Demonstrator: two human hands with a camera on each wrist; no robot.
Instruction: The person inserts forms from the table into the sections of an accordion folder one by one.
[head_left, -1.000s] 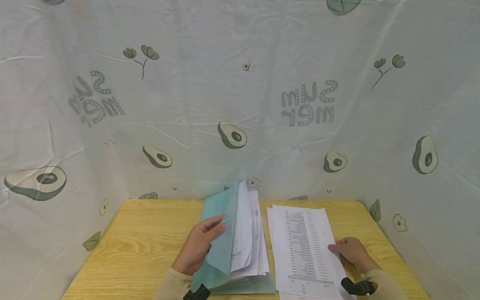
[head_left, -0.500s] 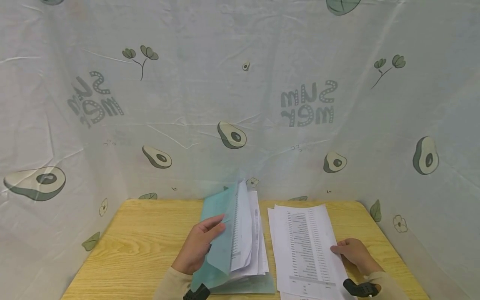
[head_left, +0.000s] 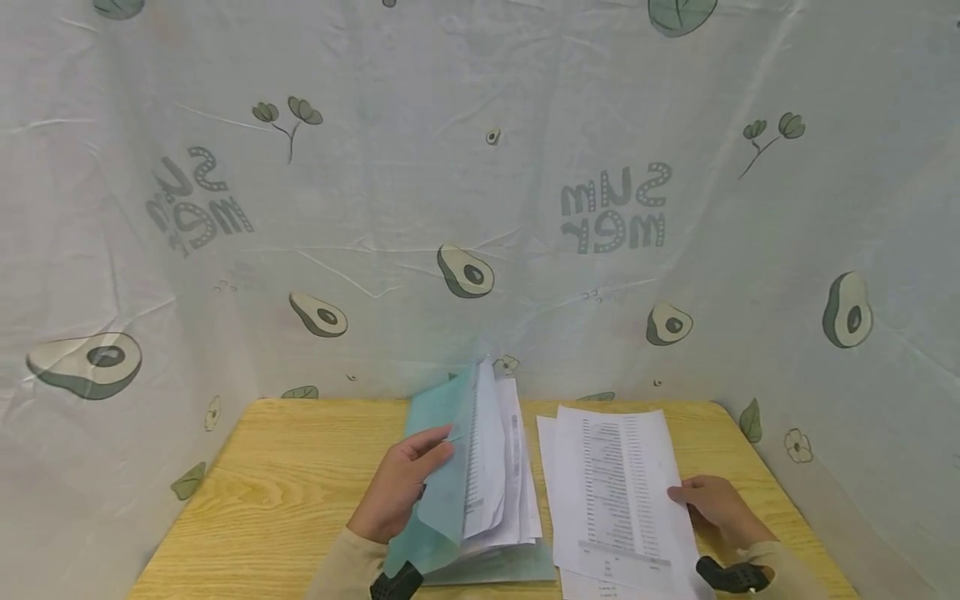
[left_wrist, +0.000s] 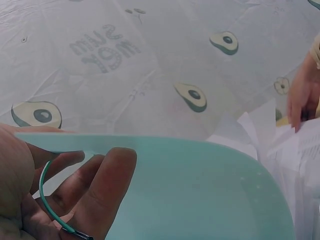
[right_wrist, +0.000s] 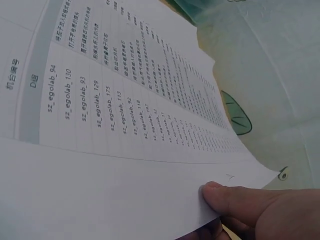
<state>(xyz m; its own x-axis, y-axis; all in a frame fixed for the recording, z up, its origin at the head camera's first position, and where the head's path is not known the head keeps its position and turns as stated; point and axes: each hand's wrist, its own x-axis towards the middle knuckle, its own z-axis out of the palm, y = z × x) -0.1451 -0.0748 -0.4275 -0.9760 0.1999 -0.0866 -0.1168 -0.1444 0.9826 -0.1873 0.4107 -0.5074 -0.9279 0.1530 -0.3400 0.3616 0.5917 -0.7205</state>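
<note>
A teal plastic folder (head_left: 438, 500) stands partly open near the middle of the table, with several white printed sheets (head_left: 487, 475) inside. My left hand (head_left: 401, 483) grips its raised cover at the left edge; in the left wrist view the fingers (left_wrist: 112, 175) curl around the teal cover (left_wrist: 200, 185). To the right of the folder lie loose printed sheets, the top sheet (head_left: 618, 492) overlapping a lower sheet (head_left: 547, 450). My right hand (head_left: 720, 504) pinches the top sheet's right edge. In the right wrist view the thumb (right_wrist: 225, 197) presses on the paper (right_wrist: 125, 190), other fingers underneath.
A wooden table (head_left: 285, 483) carries everything. Around its back and sides hangs a pale curtain (head_left: 405, 192) printed with avocados, leaves and lettering. A dark wrist strap (head_left: 731, 575) is on the right wrist, another (head_left: 396, 582) on the left.
The right hand has slid the top sheet slightly to the right, baring more of the sheet beneath. My left hand keeps its grip on the folder cover. The head view has shifted slightly.
</note>
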